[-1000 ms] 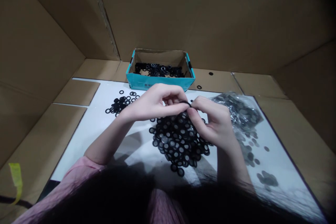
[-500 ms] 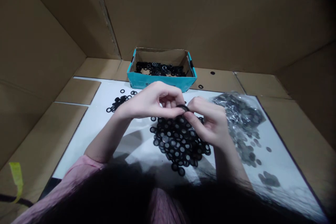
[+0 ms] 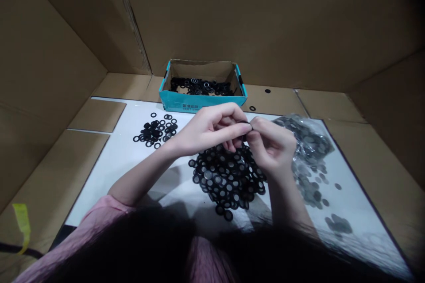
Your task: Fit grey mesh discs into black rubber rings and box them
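Between my two hands is a black ring (image 3: 245,123), mostly covered by fingers. My left hand (image 3: 215,128) pinches it between thumb and fingers from the left. From the right, my right hand (image 3: 274,143) grips its other side with thumb and forefinger. Whether a disc sits inside the ring is hidden. Below the hands lies a large pile of black rings with grey centres (image 3: 229,181). To the left, a smaller heap of black rings (image 3: 152,131) rests on the white board. Loose grey mesh-like discs (image 3: 308,188) are scattered to the right of my right hand.
A turquoise cardboard box (image 3: 202,102) holding many black rings stands behind the hands. At right lies a clear plastic bag (image 3: 307,139) of grey discs. Cardboard walls (image 3: 259,22) enclose the white board (image 3: 133,172). A yellow tag (image 3: 21,225) hangs at lower left.
Both hands, still together on the ring, have shifted slightly right and up since half a second ago. The ring has tilted and is now more covered by my fingers.
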`<action>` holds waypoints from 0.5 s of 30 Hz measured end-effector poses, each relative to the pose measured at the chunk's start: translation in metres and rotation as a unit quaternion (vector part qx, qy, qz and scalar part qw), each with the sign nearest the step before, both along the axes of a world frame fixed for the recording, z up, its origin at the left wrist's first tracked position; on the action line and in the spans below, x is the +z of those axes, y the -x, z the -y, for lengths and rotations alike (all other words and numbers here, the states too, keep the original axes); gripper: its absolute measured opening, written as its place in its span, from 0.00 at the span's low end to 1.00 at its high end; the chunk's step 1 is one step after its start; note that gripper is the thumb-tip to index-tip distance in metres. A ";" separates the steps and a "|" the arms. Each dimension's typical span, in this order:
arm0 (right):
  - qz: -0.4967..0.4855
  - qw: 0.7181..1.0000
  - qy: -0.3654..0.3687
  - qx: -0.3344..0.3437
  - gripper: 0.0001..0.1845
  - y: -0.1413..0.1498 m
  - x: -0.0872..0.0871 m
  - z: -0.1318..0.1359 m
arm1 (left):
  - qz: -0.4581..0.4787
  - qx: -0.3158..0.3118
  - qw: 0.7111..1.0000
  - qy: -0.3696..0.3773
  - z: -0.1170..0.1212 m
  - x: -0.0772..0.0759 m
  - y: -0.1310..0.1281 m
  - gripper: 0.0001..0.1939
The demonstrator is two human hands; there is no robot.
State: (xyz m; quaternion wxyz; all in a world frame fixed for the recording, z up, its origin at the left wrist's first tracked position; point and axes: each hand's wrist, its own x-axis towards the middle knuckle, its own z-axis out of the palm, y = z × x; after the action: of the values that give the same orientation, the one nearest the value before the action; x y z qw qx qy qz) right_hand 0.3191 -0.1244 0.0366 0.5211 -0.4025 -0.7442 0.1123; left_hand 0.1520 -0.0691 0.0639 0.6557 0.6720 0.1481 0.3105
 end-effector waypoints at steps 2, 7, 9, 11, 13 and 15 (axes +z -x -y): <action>-0.008 1.000 -0.008 -0.016 0.13 0.003 -0.001 0.001 | 0.011 0.012 1.000 -0.005 0.001 -0.002 -0.002 0.08; -0.048 0.997 -0.023 -0.061 0.13 0.013 -0.003 0.005 | -0.029 0.002 0.999 -0.038 -0.003 0.002 0.005 0.10; -0.042 0.997 -0.022 -0.055 0.12 0.014 -0.002 0.005 | -0.050 -0.009 0.997 -0.061 -0.005 0.005 0.011 0.08; -0.011 1.000 -0.010 -0.022 0.10 0.011 0.000 0.005 | -0.073 -0.007 0.993 -0.090 -0.007 0.008 0.016 0.07; 0.037 0.999 0.000 0.006 0.08 0.007 0.003 0.004 | -0.091 0.005 0.989 -0.119 -0.008 0.011 0.018 0.06; 0.075 0.997 -0.006 0.006 0.07 0.004 0.005 0.003 | -0.096 0.017 0.985 -0.144 -0.008 0.012 0.019 0.06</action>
State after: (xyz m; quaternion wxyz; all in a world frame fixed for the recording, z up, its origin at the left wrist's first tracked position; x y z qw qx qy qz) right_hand 0.3155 -0.1277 0.0420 0.4655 -0.4020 -0.7844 0.0804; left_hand 0.1335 -0.0615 0.0760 0.5297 0.7832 0.1758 0.2739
